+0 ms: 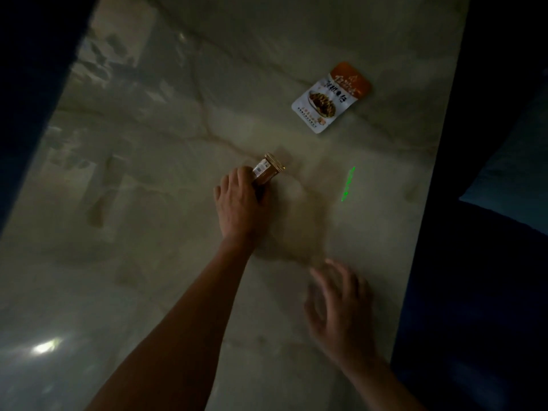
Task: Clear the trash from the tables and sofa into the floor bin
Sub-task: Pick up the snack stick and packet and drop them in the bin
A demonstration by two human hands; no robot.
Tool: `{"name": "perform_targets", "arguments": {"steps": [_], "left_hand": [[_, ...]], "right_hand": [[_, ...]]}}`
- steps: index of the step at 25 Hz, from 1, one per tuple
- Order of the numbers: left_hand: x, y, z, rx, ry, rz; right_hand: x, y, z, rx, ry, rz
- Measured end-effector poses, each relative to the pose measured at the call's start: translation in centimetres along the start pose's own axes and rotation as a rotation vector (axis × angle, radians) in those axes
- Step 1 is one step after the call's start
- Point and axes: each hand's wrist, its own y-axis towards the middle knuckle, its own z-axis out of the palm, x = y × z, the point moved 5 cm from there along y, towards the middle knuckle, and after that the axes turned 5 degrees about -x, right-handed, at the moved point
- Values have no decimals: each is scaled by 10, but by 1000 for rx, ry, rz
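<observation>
Left hand fingers curl around the small packet on the bench, right hand hovers spread and blurred, snack pouch lying well beyond both, up-right.

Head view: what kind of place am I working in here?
Probably a dim living room: a glossy marble-look tabletop, a snack pouch lying on it, and a small packet in the left hand.

Left hand: arm extended, fingers curled, gripping. Right hand: blurred, fingers spread loosely, held nothing.
</observation>
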Motion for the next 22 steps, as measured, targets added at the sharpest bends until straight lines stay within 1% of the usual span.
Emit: {"name": "perform_targets", "arguments": {"steps": [1, 3, 5, 7, 9, 10, 11, 13, 14, 15, 16, 19, 22], "left_hand": [[0, 1, 0, -14, 1, 9], [-3, 2, -2, -39, 9, 26], [-2, 2, -1, -46, 12, 36], [-1, 2, 0, -54, 12, 40], [0, 3, 1, -55, 10, 33], [0, 3, 1, -57, 9, 29], [0, 3, 1, -59, 8, 27], [-1, 3, 0, -62, 5, 30], [-1, 3, 0, -62, 2, 30], [-1, 3, 0, -62, -1, 31], [0, 3, 0, -62, -2, 32], [-1, 2, -1, -68, -12, 39], [0, 2, -1, -70, -18, 37]], "right_hand": [[-4, 28, -4, -46, 25, 2], [-15, 101, -16, -131, -1, 36], [-27, 179, -27, -142, -93, 52], [-33, 247, -33, -73, -185, -19], [-31, 298, -34, 1, -240, -113], [-29, 316, -34, 37, -243, -127], [-29, 328, -31, 93, -233, -104], [-31, 334, -20, 268, -221, -14], [-31, 327, -13, 337, -242, -6], [-30, 318, -9, 361, -268, -25], [-27, 309, -7, 349, -283, -54], [-15, 288, -13, 243, -263, -115], [-7, 268, -18, 255, -265, -153]]}}
